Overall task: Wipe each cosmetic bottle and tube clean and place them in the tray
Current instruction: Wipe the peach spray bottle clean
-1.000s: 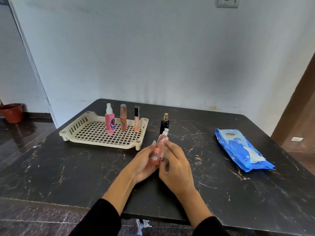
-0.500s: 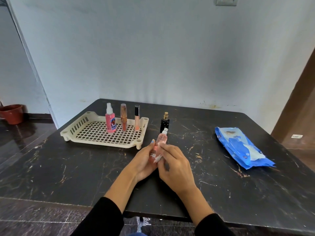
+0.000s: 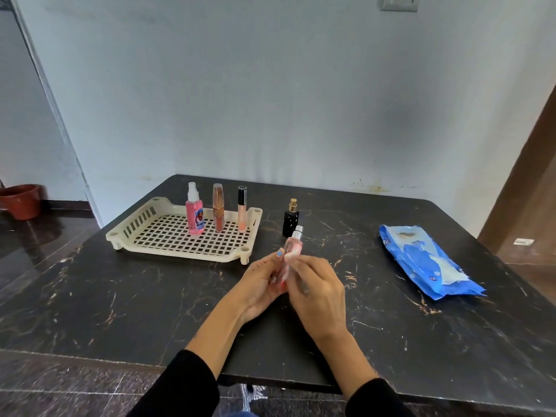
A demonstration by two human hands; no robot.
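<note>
Pale blue-grey wall behind; black marble-veined table (image 3: 421, 326) fills the near field.

Cream plastic lattice tray (image 3: 144, 219) at far left of table. Three items stand upright along its far right edge: pink spray bottle with white nozzle (image 3: 195, 216), copper-brown tube (image 3: 218, 210), peach gloss tube with black cap (image 3: 241, 210). Blue wipes packet (image 3: 427, 263) lies well apart at right.

Black square perfume bottle with gold cap (image 3: 291, 219) stands on the table just right of the tray, not yet handled, by the look of it.

Step in hand: wiping. Small clear pink bottle with silver cap (image 3: 292, 249) held above the table, tilted, cap pointing far. Left hand (image 3: 261, 284) curls round its lower body from the left. Right hand (image 3: 319, 287) pinches at its right side, a scrap of white wipe barely visible at the fingertips.

Next move, as judged: finish the rub, then carry the bottle left and set it upright in the tray beside the three. Narrow base; could tip on the lattice.
</note>
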